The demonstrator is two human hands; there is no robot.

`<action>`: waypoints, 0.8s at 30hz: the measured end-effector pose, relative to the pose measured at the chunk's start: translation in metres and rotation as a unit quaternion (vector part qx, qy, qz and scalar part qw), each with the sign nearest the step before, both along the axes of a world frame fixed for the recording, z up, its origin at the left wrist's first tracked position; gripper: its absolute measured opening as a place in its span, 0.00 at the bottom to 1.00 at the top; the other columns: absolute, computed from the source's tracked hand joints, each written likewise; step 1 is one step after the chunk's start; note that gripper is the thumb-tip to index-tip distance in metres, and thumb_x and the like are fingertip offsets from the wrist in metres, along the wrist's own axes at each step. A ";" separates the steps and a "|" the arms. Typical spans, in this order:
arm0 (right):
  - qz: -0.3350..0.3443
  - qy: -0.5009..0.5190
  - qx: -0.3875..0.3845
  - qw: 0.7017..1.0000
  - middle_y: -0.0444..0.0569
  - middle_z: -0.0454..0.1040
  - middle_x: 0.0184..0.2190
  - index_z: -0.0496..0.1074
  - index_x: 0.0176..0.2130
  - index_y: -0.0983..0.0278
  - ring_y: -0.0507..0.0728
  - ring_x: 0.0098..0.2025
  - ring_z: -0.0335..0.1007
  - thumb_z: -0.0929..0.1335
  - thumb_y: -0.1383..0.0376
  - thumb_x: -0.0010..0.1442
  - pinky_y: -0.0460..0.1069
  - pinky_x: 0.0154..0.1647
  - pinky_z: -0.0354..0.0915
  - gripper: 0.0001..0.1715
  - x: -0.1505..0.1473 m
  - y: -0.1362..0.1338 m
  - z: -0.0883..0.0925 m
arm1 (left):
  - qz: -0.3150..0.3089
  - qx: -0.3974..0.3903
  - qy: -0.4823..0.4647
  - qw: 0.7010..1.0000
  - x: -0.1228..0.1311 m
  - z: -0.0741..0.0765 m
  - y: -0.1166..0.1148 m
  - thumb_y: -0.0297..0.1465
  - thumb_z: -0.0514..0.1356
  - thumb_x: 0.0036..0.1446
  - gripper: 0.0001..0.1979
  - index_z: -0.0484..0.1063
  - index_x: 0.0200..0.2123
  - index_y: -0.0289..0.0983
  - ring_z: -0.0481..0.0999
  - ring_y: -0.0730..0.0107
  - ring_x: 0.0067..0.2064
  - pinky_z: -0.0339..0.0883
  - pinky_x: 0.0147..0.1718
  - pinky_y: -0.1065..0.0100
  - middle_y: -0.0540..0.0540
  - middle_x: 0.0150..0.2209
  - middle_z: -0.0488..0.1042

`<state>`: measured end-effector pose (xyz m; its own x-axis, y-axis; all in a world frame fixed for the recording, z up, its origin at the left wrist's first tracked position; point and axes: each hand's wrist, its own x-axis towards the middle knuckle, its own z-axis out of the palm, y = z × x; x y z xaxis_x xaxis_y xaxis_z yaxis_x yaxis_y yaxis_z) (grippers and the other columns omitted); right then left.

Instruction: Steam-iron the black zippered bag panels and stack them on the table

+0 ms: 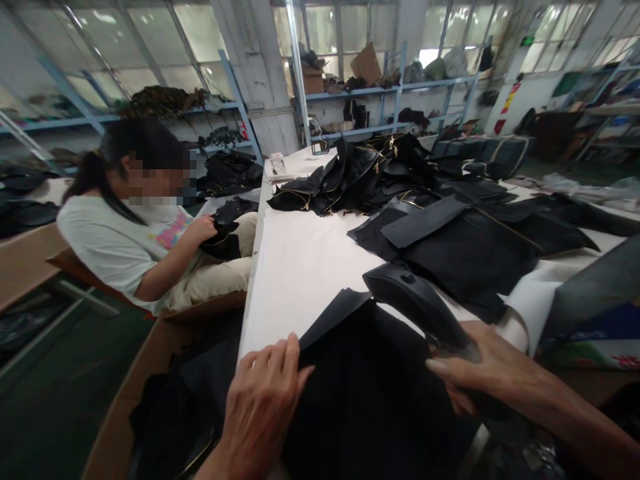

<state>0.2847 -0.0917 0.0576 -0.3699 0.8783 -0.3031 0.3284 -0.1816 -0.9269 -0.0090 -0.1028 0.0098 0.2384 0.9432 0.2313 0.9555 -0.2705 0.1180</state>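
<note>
At the near edge of the table, my left hand (265, 400) is closed on the left edge of a large black leather-like piece (370, 393), its fingers together and the thumb against the material. My right hand (485, 367) grips a black hand-held tool (420, 303) with a long, curved body. The tool's far end is over the upper edge of the same piece, but I cannot tell whether they touch. Its exact kind is unclear, and its lower part is dark and partly hidden by my hand.
More black pieces with gold zippers (465, 233) and a heap of them (360, 173) lie on the white table (295, 260). A cardboard box (130, 380) holding black pieces stands left. A seated person (135, 227) handles a black piece beyond it. Loaded shelves (350, 93) line the wall.
</note>
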 end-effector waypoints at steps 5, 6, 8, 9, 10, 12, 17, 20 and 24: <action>0.000 0.031 0.003 1.000 0.44 0.68 0.14 0.67 0.25 0.67 0.50 0.17 0.63 0.68 0.52 0.54 0.44 0.20 0.58 0.20 0.013 -0.005 -0.008 | -0.036 -0.211 -0.279 0.936 0.041 0.031 0.050 0.28 0.57 0.52 0.13 0.75 0.41 0.36 0.66 0.50 0.39 0.51 0.46 0.47 0.39 0.36 0.70; 0.002 0.035 0.008 0.999 0.44 0.68 0.14 0.67 0.24 0.67 0.50 0.17 0.63 0.67 0.52 0.54 0.44 0.20 0.58 0.21 0.017 -0.006 -0.009 | -0.054 -0.243 -0.320 0.914 0.044 0.034 0.061 0.29 0.58 0.51 0.11 0.75 0.39 0.38 0.68 0.53 0.38 0.54 0.46 0.50 0.41 0.35 0.71; -0.004 0.035 0.012 0.999 0.44 0.68 0.14 0.67 0.25 0.67 0.50 0.18 0.64 0.67 0.51 0.54 0.44 0.20 0.58 0.22 0.026 -0.008 -0.008 | -0.077 -0.318 -0.398 0.857 0.047 0.035 0.080 0.32 0.59 0.51 0.11 0.75 0.38 0.39 0.72 0.56 0.37 0.61 0.43 0.56 0.43 0.35 0.74; -0.015 0.029 0.009 0.999 0.44 0.68 0.15 0.67 0.26 0.67 0.50 0.18 0.64 0.67 0.50 0.54 0.44 0.20 0.58 0.22 0.030 -0.010 -0.008 | -0.081 -0.353 -0.440 0.822 0.046 0.034 0.088 0.33 0.58 0.52 0.12 0.75 0.40 0.38 0.73 0.57 0.37 0.64 0.41 0.57 0.43 0.35 0.75; -0.027 0.019 0.004 0.999 0.44 0.68 0.15 0.67 0.27 0.67 0.50 0.18 0.64 0.67 0.50 0.54 0.44 0.20 0.58 0.22 0.035 -0.011 -0.006 | -0.079 -0.382 -0.480 0.786 0.044 0.031 0.093 0.33 0.57 0.53 0.13 0.74 0.42 0.38 0.75 0.58 0.36 0.66 0.40 0.58 0.42 0.36 0.76; -0.047 -0.005 -0.010 0.999 0.43 0.67 0.15 0.67 0.29 0.67 0.50 0.18 0.63 0.68 0.50 0.54 0.43 0.21 0.59 0.22 0.042 -0.014 -0.003 | -0.065 -0.409 -0.554 0.722 0.040 0.023 0.098 0.32 0.55 0.55 0.16 0.69 0.48 0.37 0.76 0.60 0.37 0.68 0.40 0.59 0.42 0.39 0.77; -0.006 -0.005 -0.027 1.000 0.42 0.66 0.15 0.66 0.29 0.67 0.49 0.18 0.62 0.68 0.50 0.53 0.42 0.19 0.57 0.21 0.034 -0.014 0.004 | -0.027 -0.408 -0.668 0.622 0.039 0.009 0.084 0.27 0.56 0.55 0.21 0.63 0.54 0.36 0.77 0.64 0.39 0.68 0.42 0.63 0.41 0.43 0.76; 0.027 0.023 -0.032 0.999 0.41 0.67 0.17 0.67 0.30 0.67 0.48 0.18 0.61 0.68 0.54 0.53 0.41 0.18 0.55 0.17 0.015 -0.010 0.004 | -0.040 -0.411 -0.696 0.588 0.046 0.012 0.074 0.27 0.57 0.55 0.22 0.63 0.55 0.37 0.77 0.64 0.38 0.70 0.40 0.64 0.41 0.42 0.77; 0.055 0.010 -0.027 0.998 0.41 0.68 0.17 0.68 0.31 0.67 0.47 0.17 0.61 0.68 0.59 0.53 0.40 0.17 0.54 0.12 -0.004 -0.003 0.002 | -0.064 -0.404 -0.719 0.561 0.053 0.019 0.062 0.25 0.58 0.55 0.22 0.65 0.54 0.38 0.78 0.65 0.38 0.70 0.37 0.66 0.42 0.42 0.77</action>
<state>0.2812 -0.0943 0.0600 -0.4695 0.8143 -0.3413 0.3310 -0.1961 -0.9230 0.0445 -0.0410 0.0285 0.4312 0.8749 -0.2204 -0.3073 0.3721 0.8759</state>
